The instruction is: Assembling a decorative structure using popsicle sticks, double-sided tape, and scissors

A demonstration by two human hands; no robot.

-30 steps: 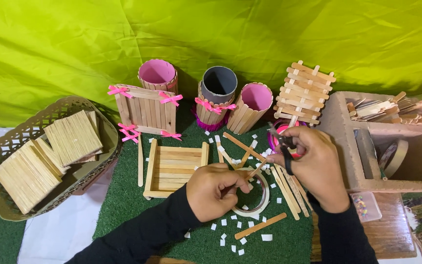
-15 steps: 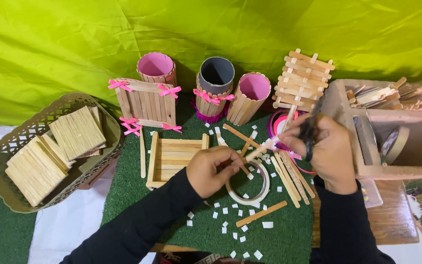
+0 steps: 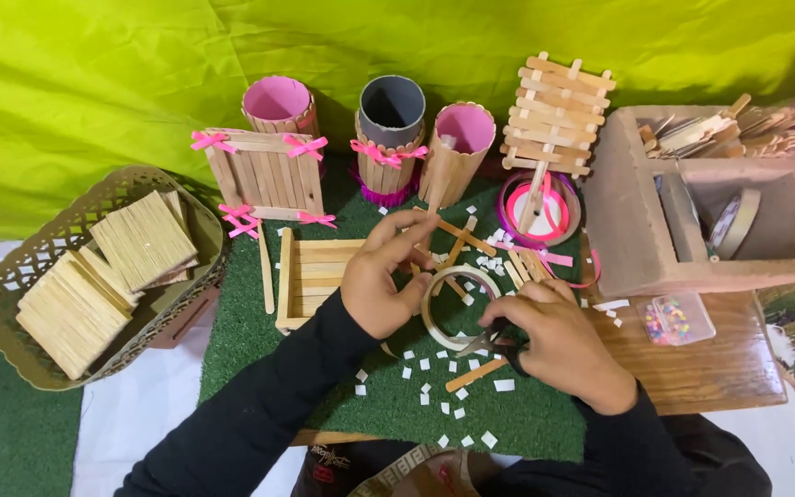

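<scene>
My left hand (image 3: 381, 281) grips the left rim of a white tape roll (image 3: 436, 324) lying on the green turf mat (image 3: 246, 345). Its fingertips reach over crossed wooden sticks (image 3: 464, 237). My right hand (image 3: 558, 339) is at the roll's right side, closed on small scissors (image 3: 482, 343) whose blades point at the roll's lower rim. A loose stick (image 3: 476, 375) and several small white cut pieces (image 3: 425, 377) lie just in front of the hands. An open tray made of sticks (image 3: 305, 274) sits left of my left hand.
A woven basket (image 3: 6, 290) at the left holds stacks of sticks (image 3: 140, 239). Three stick-clad cups (image 3: 390, 109), a bowed stick panel (image 3: 259, 175), a stick rack (image 3: 554, 106) and pink tape rings (image 3: 508, 198) stand behind. A wooden box (image 3: 618, 221) and bead case (image 3: 674, 320) are on the right.
My right hand has come down from the upper right to the front of the tape roll, bringing the scissors low. My left hand has stayed at the roll. The view has tilted slightly.
</scene>
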